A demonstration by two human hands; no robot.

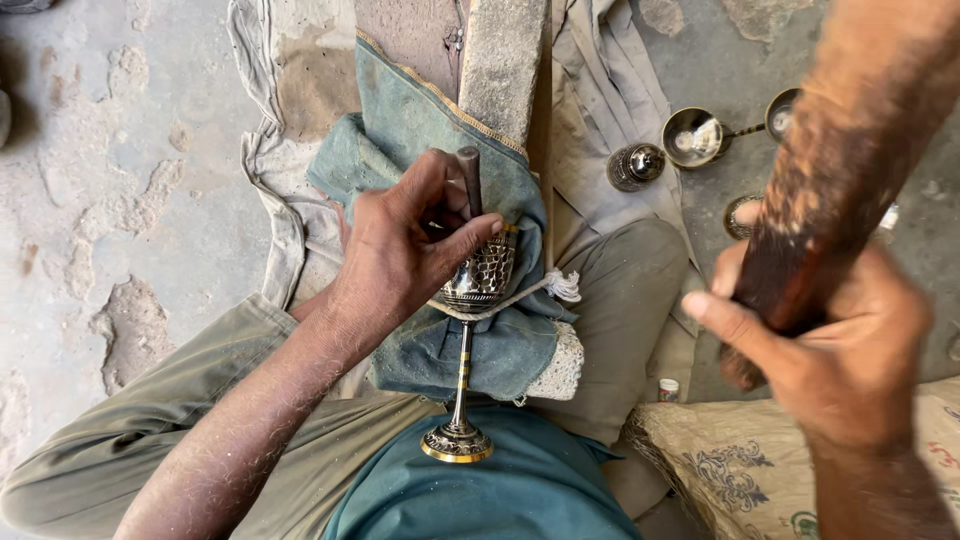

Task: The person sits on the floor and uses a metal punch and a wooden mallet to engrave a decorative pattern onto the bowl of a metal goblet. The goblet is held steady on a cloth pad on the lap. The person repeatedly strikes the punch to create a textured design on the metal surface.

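Left hand (pixel 400 250) grips a steel punch (pixel 469 180) on the hammered goblet (pixel 478 280) (cloth-padded); right hand (pixel 830 350) grips a wooden mallet (pixel 840 170).

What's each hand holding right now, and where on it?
Left hand pinches a dark metal punch at mid-shaft, tip against the goblet bowl. Right hand grips a wooden mallet at its lower end.

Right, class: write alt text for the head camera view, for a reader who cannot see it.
Seen from above, a person's left hand holds a metal punch against the bowl of a patterned metal goblet lying on blue cloth in the lap. The right hand grips a raised wooden mallet. Small metal bowls sit on the concrete floor.
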